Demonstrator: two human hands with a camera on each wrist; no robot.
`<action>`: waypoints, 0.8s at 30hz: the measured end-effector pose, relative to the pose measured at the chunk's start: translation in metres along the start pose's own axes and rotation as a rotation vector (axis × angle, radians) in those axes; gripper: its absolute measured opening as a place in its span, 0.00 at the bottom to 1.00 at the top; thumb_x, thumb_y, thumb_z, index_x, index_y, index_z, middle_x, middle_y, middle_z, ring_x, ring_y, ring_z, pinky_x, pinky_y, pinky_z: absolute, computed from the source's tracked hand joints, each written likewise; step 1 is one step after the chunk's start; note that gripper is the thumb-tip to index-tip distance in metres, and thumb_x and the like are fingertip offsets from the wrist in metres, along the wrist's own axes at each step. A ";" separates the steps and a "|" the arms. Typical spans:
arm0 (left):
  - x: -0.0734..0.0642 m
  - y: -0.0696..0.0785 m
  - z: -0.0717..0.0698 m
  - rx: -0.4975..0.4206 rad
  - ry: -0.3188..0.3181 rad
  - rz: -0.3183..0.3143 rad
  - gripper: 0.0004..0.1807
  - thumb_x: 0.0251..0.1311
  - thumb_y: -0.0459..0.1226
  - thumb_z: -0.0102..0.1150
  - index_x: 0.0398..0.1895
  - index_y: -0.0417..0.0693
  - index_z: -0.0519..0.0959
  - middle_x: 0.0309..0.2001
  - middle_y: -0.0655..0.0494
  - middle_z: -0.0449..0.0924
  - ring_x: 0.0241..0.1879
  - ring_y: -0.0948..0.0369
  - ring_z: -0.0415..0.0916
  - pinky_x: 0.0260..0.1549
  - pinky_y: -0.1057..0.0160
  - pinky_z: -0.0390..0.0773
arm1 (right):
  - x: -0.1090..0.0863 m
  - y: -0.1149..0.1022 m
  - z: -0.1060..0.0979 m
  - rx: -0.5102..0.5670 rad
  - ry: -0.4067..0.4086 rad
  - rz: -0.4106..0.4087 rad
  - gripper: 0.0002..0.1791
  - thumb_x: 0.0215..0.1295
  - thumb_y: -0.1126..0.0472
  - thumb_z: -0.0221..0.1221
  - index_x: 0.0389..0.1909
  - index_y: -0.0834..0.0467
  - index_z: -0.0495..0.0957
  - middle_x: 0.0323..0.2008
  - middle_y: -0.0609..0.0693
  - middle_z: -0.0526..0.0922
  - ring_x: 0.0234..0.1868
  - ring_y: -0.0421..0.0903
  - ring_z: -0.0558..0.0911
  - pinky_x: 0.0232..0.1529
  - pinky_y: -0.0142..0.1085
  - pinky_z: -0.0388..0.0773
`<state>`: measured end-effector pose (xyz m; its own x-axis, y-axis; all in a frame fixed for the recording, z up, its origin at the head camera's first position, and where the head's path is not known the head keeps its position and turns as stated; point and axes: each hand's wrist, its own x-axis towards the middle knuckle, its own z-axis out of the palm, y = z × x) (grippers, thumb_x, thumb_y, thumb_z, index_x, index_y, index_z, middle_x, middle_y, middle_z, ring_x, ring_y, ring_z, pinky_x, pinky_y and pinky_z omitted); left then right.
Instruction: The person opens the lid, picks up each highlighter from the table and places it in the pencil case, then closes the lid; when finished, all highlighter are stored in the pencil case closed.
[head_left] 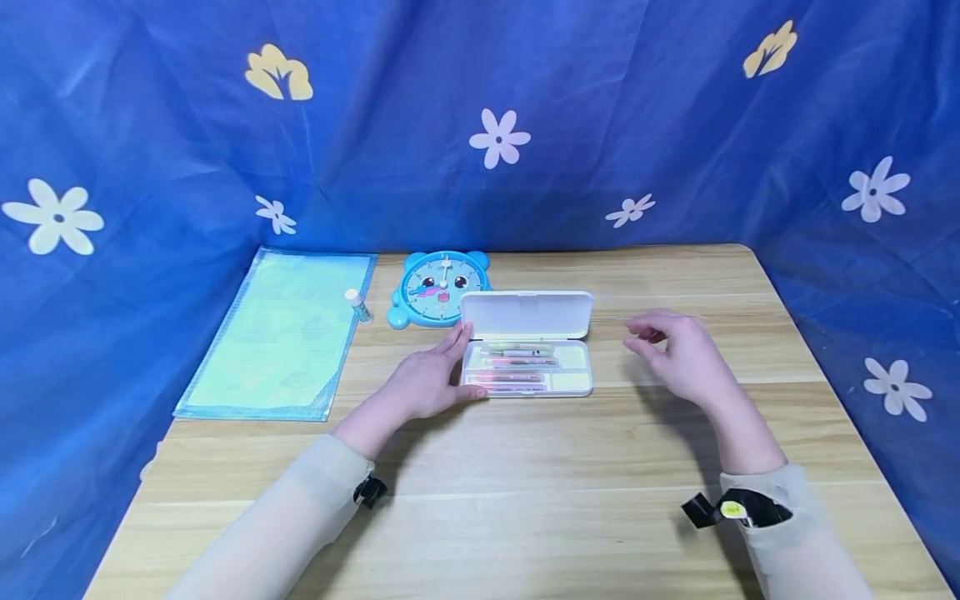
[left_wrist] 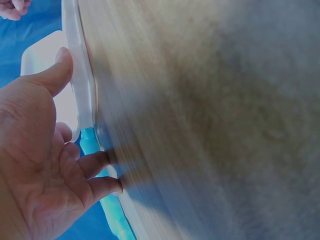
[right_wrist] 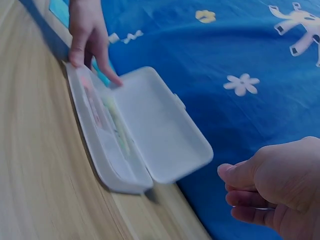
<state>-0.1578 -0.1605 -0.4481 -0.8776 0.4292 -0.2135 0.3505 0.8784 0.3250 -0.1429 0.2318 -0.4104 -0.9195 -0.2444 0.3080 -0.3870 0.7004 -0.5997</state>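
Observation:
A white pencil case [head_left: 570, 382] lies on the table with its lid [head_left: 525, 315] raised toward the back. Several slim pens [head_left: 517, 362], pinkish and yellow-green, lie inside. My left hand [head_left: 423, 383] spans the case's left end, thumb at the front corner and a fingertip by the lid's lower left edge. In the left wrist view its lower fingers [left_wrist: 102, 187] reach down beside the case. To the right of the case, my right hand [head_left: 678, 354] hovers above the table, apart from it. Its fingers [right_wrist: 245, 199] are loosely bent with the thumb near them, and nothing shows in them.
Behind the case and to its left lies a blue cartoon-faced clock [head_left: 442, 287]. A small white-capped glue stick [head_left: 358, 305] stands beside a light-blue mesh folder [head_left: 277, 333] on the left. A blue flowered cloth [head_left: 585, 100] hangs along the table's back and sides.

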 end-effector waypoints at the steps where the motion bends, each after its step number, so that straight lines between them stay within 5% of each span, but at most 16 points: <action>1: 0.000 0.000 0.000 -0.002 0.000 0.000 0.63 0.64 0.70 0.62 0.87 0.53 0.37 0.85 0.51 0.37 0.72 0.38 0.66 0.67 0.41 0.72 | -0.002 0.002 -0.003 -0.003 0.007 0.010 0.09 0.67 0.68 0.70 0.46 0.65 0.89 0.42 0.56 0.89 0.39 0.53 0.87 0.40 0.50 0.83; 13: 0.002 -0.002 0.001 -0.009 0.011 -0.001 0.63 0.64 0.69 0.63 0.87 0.54 0.37 0.85 0.53 0.35 0.71 0.36 0.67 0.66 0.41 0.73 | -0.019 0.038 -0.036 -0.047 0.068 0.149 0.11 0.70 0.66 0.69 0.48 0.68 0.87 0.42 0.61 0.90 0.37 0.56 0.86 0.36 0.22 0.72; 18: 0.001 -0.001 0.001 -0.008 0.007 -0.003 0.63 0.64 0.69 0.62 0.87 0.54 0.38 0.85 0.53 0.35 0.71 0.36 0.68 0.66 0.41 0.73 | -0.026 0.061 -0.041 -0.075 0.071 0.174 0.14 0.70 0.66 0.69 0.51 0.71 0.86 0.42 0.65 0.89 0.38 0.61 0.87 0.36 0.22 0.73; 24: 0.001 -0.001 0.002 -0.005 0.009 0.005 0.63 0.64 0.69 0.62 0.87 0.53 0.38 0.85 0.52 0.35 0.70 0.36 0.70 0.64 0.42 0.74 | -0.035 0.087 -0.036 -0.149 0.090 0.288 0.15 0.69 0.64 0.69 0.48 0.74 0.86 0.36 0.66 0.88 0.36 0.61 0.86 0.31 0.34 0.77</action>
<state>-0.1590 -0.1605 -0.4503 -0.8788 0.4319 -0.2031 0.3538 0.8751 0.3303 -0.1419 0.3251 -0.4469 -0.9772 0.0329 0.2095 -0.0921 0.8243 -0.5586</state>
